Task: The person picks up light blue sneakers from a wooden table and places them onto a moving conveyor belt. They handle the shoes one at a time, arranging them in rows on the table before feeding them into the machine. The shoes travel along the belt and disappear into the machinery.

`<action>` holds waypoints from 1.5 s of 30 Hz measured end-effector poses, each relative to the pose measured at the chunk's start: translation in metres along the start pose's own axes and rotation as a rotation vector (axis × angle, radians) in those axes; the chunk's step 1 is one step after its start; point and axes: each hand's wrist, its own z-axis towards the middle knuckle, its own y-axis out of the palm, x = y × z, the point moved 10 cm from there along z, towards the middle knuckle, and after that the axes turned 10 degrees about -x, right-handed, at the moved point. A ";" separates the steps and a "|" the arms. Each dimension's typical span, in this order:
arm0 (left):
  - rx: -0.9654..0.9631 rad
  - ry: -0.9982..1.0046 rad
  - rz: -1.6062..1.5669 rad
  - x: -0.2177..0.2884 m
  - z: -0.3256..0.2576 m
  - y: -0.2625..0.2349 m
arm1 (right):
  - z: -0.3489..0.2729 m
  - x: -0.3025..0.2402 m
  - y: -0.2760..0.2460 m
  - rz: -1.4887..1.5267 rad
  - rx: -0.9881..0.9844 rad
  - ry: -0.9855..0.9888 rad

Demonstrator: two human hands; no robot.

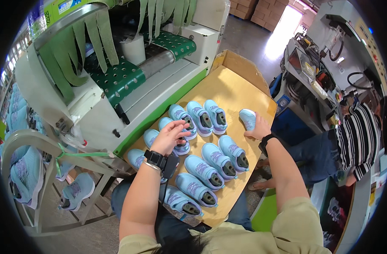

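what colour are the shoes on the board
Light blue shoes with grey insides, best in the head view.

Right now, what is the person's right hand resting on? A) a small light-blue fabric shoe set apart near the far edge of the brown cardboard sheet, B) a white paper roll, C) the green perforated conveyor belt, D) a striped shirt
A: the right hand lies on a small light-blue fabric shoe that sits alone on the brown cardboard sheet, apart from the rows; the left hand is over shoes in the rows.
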 end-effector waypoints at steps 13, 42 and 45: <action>0.008 0.008 0.008 -0.002 -0.001 0.003 | -0.106 -0.021 0.041 0.815 -0.085 -0.223; -0.016 0.023 0.027 0.005 0.001 0.010 | -0.099 0.003 0.070 1.230 0.115 -0.236; -0.003 0.026 0.029 0.006 -0.001 0.007 | -0.097 0.003 0.073 1.261 0.107 -0.237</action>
